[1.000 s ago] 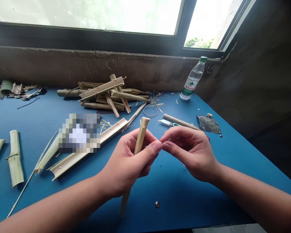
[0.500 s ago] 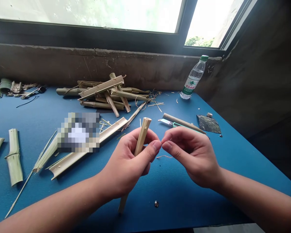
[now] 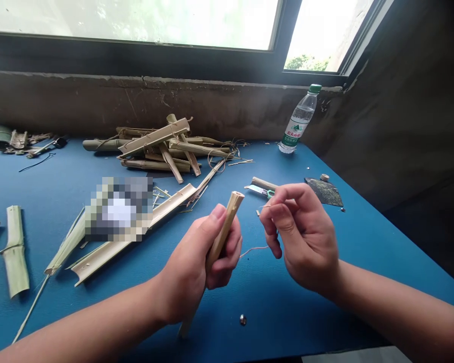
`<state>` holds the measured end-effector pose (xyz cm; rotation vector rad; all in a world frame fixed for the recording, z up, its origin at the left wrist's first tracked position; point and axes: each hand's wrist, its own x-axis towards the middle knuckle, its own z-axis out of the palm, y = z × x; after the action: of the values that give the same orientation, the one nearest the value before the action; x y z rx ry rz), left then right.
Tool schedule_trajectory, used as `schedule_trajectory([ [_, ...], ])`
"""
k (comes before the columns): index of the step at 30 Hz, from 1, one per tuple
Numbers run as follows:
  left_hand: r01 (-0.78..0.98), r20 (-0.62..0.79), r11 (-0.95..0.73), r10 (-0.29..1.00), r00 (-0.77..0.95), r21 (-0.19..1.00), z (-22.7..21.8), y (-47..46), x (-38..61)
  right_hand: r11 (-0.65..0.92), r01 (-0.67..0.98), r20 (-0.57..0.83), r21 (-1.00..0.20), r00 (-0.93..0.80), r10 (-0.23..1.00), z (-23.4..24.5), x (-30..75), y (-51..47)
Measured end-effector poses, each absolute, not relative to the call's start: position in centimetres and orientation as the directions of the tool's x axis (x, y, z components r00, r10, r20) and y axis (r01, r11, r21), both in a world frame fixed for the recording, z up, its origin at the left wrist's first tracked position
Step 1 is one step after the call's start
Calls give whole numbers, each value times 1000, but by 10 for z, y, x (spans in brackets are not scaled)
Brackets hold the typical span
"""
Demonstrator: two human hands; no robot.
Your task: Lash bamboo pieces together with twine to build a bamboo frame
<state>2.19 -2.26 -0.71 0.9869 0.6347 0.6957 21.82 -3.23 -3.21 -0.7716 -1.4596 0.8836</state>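
Note:
My left hand point(image 3: 202, 257) is closed around a narrow bamboo stick point(image 3: 227, 222), whose cut end points up and away while its lower end slants down toward the table's front. To the right, my right hand point(image 3: 302, 234) pinches a thin string point(image 3: 254, 250) between thumb and forefinger. A short end of it pokes out at the fingertips, and a longer length runs from below that hand toward the left fingers. Behind the right hand lie scissors with green handles point(image 3: 270, 193) and a bamboo strip point(image 3: 264, 184), both partly covered by the hand.
A pile of split bamboo point(image 3: 155, 146) lies by the wall, with a long bamboo half point(image 3: 170, 204) in front. A water bottle point(image 3: 297, 123) stands at the back right. Near the front edge sits a small shiny round object point(image 3: 242, 319). A blurred patch hides something at left.
My hands have come apart: the right moved away from the left with the string end in its pinch. The left thumb lifted and its fingers now wrap the stick, which tilts more rightward.

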Motion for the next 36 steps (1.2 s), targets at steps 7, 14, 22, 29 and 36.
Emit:
schedule_trajectory([
  [7,-122,-187,303,808,558,945,-1,-23,15,679,141,663,-720,-150,734,-30,222,-36],
  [14,-104,-149,227,859,490,968,9,-26,18,734,287,729,-616,-146,669,-26,225,-44],
  [22,-117,-105,181,875,473,977,7,-28,16,714,387,755,-584,-65,653,-15,215,-40],
  [29,-264,23,105,897,441,959,-1,-32,17,725,246,718,-644,-133,683,6,176,-39],
  [36,-358,131,15,917,377,933,-3,-33,18,734,210,719,-646,-155,678,-5,149,-38],
])
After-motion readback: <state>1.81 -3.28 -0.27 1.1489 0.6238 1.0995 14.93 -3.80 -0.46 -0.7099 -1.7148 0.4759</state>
